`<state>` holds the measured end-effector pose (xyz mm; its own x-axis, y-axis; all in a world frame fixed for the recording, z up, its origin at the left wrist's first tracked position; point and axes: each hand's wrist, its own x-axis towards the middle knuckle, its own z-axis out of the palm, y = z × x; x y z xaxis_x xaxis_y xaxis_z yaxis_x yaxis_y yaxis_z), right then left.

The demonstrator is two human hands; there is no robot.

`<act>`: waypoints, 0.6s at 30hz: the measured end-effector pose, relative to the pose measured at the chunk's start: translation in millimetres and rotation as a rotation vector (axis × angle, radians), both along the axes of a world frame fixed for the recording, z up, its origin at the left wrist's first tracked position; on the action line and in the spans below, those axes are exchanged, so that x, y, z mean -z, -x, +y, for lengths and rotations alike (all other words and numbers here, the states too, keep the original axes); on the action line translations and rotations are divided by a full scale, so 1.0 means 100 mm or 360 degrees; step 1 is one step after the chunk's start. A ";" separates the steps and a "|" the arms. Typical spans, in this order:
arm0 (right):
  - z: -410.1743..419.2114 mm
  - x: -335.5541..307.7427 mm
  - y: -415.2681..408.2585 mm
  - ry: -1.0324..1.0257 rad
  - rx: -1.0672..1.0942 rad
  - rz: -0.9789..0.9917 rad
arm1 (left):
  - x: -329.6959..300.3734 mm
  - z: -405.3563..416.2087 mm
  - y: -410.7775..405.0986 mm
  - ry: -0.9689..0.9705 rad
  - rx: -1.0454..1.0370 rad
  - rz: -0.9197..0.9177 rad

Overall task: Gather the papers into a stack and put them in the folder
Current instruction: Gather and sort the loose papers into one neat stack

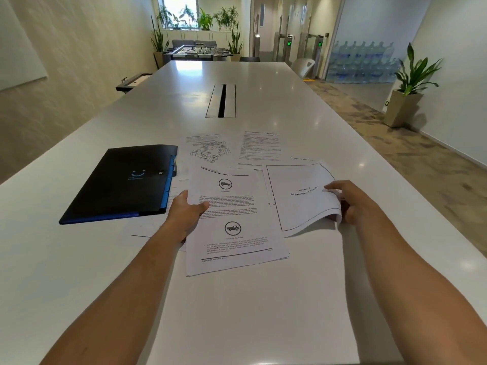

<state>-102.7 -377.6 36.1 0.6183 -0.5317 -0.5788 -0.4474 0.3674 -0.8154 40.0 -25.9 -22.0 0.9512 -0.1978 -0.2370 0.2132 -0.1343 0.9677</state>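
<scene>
Long white table [263, 88], plants [413, 72], bright window [180, 9].

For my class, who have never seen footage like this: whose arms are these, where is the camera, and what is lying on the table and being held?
There is no machine here. A person wears a wide-angle camera on the head, looking forward and down, so the two arms reaching in from below are their own.

The left hand grips a small stack of printed pages by its left edge. The right hand lifts the corner of a bordered title page, which curls upward.

On the long white table a closed black folder lies to the left. Farther away lie a sheet with a diagram and a sheet of text, not yet gathered.
</scene>
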 end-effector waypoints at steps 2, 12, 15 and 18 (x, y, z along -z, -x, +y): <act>-0.05 0.02 0.01 -0.0041 0.0051 -0.0041 | 0.01 0.01 -0.01 -0.0003 0.0013 0.0001; -0.06 0.09 -0.05 0.0499 -0.0278 0.0195 | 0.04 0.02 -0.05 0.0031 0.0035 0.0024; -0.06 -0.02 -0.08 0.0756 -0.0180 0.0097 | 0.04 0.03 -0.05 0.0021 0.0028 0.0014; -0.13 -0.21 -0.07 0.0931 -0.0182 -0.0035 | 0.04 0.03 -0.05 0.0000 0.0018 0.0010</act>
